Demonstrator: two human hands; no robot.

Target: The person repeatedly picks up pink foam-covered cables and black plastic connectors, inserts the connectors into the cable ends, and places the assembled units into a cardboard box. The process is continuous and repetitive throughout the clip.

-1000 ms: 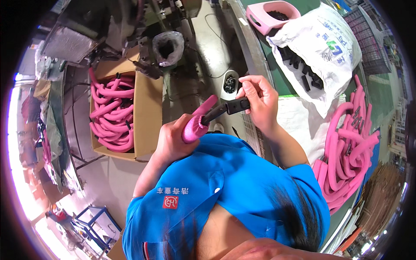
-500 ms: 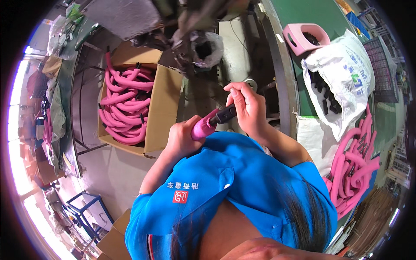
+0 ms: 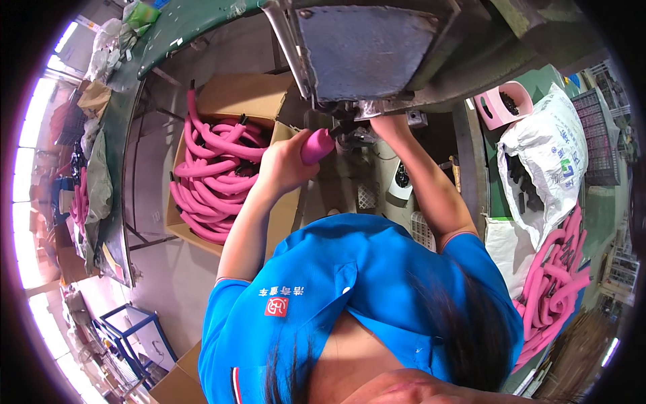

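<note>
My left hand (image 3: 286,163) is closed around a short length of pink foam tube (image 3: 317,146) in front of my chest. A black end piece (image 3: 342,128) runs from the tube's far end toward the underside of a machine (image 3: 367,50). My right hand (image 3: 388,124) reaches up to that same underside, close to the black piece. Its fingers are hidden under the machine, so what it touches cannot be made out.
An open cardboard box (image 3: 281,219) of pink foam tubes (image 3: 215,178) stands at the left. To the right, a green table carries a pink bin (image 3: 492,114), a white sack (image 3: 548,145) of black parts and more pink tubes (image 3: 555,289). A green bench edge (image 3: 195,27) is at the far left.
Both hands have moved forward and up to the machine. The pink tube with its black end went along in my left hand. My right hand's fingers have gone out of sight under the machine.
</note>
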